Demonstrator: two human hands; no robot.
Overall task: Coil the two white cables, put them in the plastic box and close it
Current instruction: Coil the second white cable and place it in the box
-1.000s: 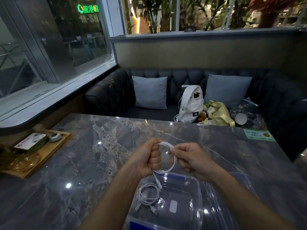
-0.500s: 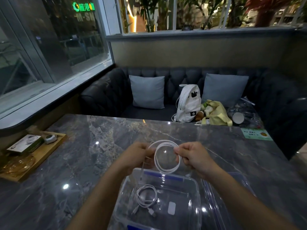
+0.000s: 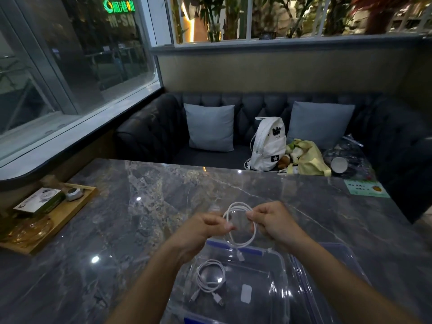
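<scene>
On the marble bench [image 3: 140, 218], the open plastic box [image 3: 284, 272] held one coiled white cable [image 3: 210, 277]. Just above its far rim, the left hand [image 3: 203, 230] and right hand [image 3: 273, 223] each pinched a side of the looped second cable [image 3: 243, 244], one plug dangling. Coiling appeared nearly complete; the next move would be lowering the loop into the box without letting it spring open.

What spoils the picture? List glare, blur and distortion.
Head view: dim overall; lamp glints dot the marble table and the plastic box, one on the coiled cable inside; left hand fingertips look slightly motion-blurred on the held cable; the wide-angle lens bows the window sill.
</scene>
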